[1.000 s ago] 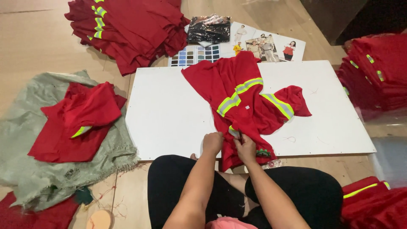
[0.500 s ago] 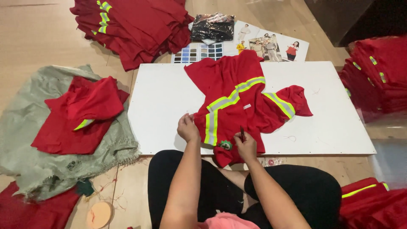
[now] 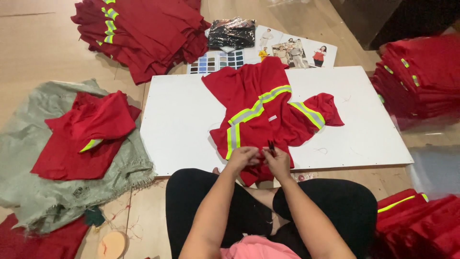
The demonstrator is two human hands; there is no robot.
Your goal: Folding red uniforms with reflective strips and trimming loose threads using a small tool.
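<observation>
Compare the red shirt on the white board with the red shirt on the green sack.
The shirt on the board lies spread out, with long reflective stripes showing; the shirt on the sack is folded over, with only a short stripe showing. Both hands, left and right, touch the board shirt's hem; nothing touches the sack shirt. Both are red with yellow-grey stripes.

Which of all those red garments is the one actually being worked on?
The red shirt spread on the white board; both hands pinch its lower edge. The others lie untouched.

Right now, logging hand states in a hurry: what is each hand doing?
Left hand: closed, pinching the red reflective-striped fabric shirt.
Right hand: closed on a small dark tool, touching the shirt.
</observation>
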